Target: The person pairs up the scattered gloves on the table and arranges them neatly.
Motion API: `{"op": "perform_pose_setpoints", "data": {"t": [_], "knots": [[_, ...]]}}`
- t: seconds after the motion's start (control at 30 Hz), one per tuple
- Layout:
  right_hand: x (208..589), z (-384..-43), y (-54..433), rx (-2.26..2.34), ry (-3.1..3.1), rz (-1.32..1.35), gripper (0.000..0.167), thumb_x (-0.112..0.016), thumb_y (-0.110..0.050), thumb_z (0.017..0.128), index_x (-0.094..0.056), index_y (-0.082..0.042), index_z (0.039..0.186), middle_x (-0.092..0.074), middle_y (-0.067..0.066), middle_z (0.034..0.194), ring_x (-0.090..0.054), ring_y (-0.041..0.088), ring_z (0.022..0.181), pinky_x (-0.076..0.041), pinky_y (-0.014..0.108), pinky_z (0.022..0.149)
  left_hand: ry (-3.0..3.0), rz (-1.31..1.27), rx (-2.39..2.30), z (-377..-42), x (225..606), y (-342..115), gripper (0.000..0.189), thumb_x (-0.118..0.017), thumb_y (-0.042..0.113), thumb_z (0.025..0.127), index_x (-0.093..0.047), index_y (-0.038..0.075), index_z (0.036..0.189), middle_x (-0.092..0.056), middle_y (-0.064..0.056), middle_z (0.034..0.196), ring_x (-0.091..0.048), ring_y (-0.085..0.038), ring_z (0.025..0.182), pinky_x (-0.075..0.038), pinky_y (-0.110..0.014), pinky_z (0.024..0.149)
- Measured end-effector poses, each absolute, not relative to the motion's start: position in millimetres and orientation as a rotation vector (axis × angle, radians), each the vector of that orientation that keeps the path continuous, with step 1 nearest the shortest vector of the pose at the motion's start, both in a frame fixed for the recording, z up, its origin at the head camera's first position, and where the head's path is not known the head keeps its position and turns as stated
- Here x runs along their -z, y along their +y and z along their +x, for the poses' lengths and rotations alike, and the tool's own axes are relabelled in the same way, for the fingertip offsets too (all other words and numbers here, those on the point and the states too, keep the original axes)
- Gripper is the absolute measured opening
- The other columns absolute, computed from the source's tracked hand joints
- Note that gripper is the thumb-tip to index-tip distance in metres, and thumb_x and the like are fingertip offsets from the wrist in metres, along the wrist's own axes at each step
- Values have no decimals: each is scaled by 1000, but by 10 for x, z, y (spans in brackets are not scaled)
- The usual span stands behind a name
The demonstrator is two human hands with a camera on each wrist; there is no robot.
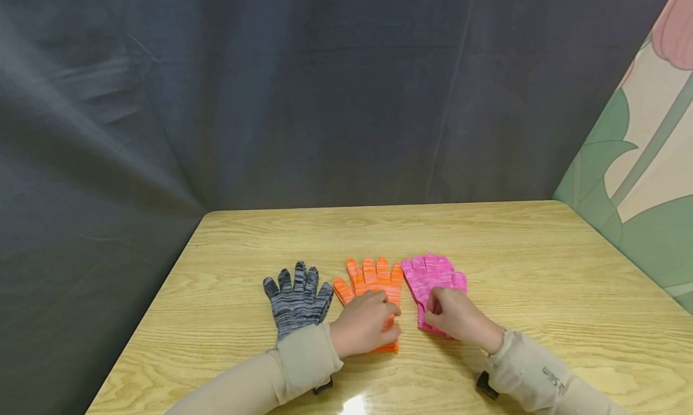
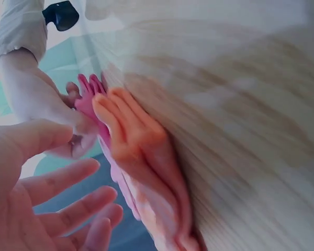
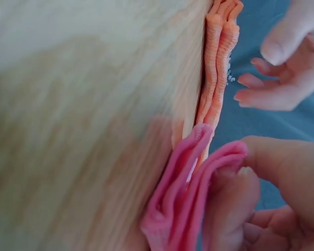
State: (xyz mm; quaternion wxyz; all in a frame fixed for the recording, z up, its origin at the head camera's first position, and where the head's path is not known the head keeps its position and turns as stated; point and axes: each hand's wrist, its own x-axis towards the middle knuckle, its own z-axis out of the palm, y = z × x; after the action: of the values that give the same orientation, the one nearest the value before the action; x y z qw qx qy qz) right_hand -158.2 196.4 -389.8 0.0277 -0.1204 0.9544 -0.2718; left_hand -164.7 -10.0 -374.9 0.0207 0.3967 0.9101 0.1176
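Three knitted gloves lie in a row on the wooden table, fingers pointing away from me. At the right is the pink glove (image 1: 430, 273); my right hand (image 1: 460, 317) pinches its cuff between thumb and finger. The right wrist view shows the upper cuff layer (image 3: 227, 157) lifted slightly off the lower one. Over the orange glove (image 1: 373, 276) in the middle hovers my left hand (image 1: 364, 322), fingers spread and loosely bent, holding nothing. The left wrist view shows a gap between that hand (image 2: 57, 204) and the orange fabric (image 2: 146, 151). A grey-black striped glove (image 1: 298, 307) lies at the left, its cuff hidden behind my left sleeve.
The light wooden table (image 1: 243, 240) extends around the gloves. A dark cloth (image 1: 346, 102) hangs behind it and along its left side. To the right stands a panel with a leaf pattern (image 1: 649, 210). Dark wrist devices (image 1: 486, 385) sit beneath both sleeves.
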Motion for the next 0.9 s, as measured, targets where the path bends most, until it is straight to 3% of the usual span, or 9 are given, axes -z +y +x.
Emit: {"op": "perform_pose_setpoints", "data": {"t": [0.23,0.5,0.6,0.8,0.9], "knots": [[3904,-1591,1994,827,2922,-412,14,-62,-5,78,-51,-9,70,-46,-4,58,-37,4,50,-31,17,45,2788,1307,-427,-1667,3768,110,21,-63,29,87,-71,17,102,-69,6,89,-58,-3,75,-44,-14,62],[3707,-1776,2333,748,3025,-343,11,-59,-9,85,-56,-3,76,-51,2,61,-43,10,52,-35,23,47,2745,1273,-434,-1666,3767,349,21,-63,24,87,-69,15,105,-67,6,79,-46,1,58,-37,-11,51],[3676,-1879,2511,691,3048,-280,13,-58,-11,86,-57,0,79,-54,5,64,-45,12,54,-36,26,49,2742,1225,-388,-1647,3761,430,23,-65,26,86,-69,16,107,-62,8,72,-44,0,57,-35,-12,50],[3714,-2025,2726,616,3005,-193,20,-60,-15,87,-58,5,87,-57,10,71,-49,15,58,-39,27,52,2765,1177,-269,-1639,3775,544,30,-68,28,84,-66,19,112,-64,10,77,-51,0,63,-39,-13,53],[3744,-2073,2770,625,2957,-168,24,-59,-16,87,-58,7,93,-58,12,73,-52,14,56,-42,28,51,2772,1166,-235,-1643,3780,584,27,-69,27,82,-67,20,109,-61,11,72,-51,-1,61,-39,-14,53]]}}
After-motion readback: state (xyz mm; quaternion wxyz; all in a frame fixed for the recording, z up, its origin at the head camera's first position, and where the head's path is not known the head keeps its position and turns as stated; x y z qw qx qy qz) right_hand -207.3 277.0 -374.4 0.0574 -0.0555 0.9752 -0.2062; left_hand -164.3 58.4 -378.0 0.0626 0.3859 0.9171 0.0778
